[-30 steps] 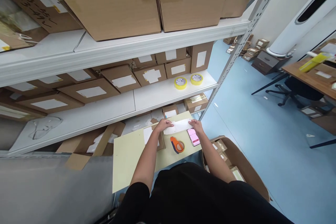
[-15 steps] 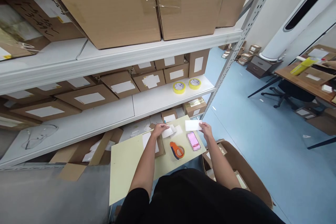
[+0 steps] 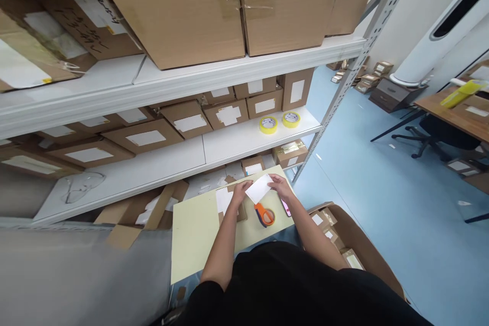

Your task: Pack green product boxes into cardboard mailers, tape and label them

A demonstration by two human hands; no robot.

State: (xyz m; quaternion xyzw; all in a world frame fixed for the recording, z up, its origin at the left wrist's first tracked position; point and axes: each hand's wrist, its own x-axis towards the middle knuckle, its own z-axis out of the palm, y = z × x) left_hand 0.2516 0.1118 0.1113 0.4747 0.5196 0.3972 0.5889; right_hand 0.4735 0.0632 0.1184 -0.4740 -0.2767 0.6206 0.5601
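Observation:
A blank white slip of paper (image 3: 259, 189) is held tilted above the table between my two hands. My left hand (image 3: 240, 192) is closed at its left edge, fingertips pinched together. At the upper right corner my right hand (image 3: 279, 187) grips it between thumb and fingers. Just below the slip lies an orange tape dispenser (image 3: 263, 214) with a roll of tape in it. A small cardboard box (image 3: 241, 213) with a white sheet (image 3: 222, 199) sits beside my left forearm. My right forearm partly covers a phone with a pink screen (image 3: 286, 208).
The pale yellow table (image 3: 194, 234) stands against a white shelf rack (image 3: 237, 145) stacked with labelled boxes. Two yellow tape rolls (image 3: 268, 125) rest on the middle shelf. An open carton (image 3: 367, 244) holding small boxes is at my right; another open carton (image 3: 145, 214) is at left.
My right hand has brought its white slip leftward to my left hand. My forearm now partly hides the phone. The view has shifted slightly left.

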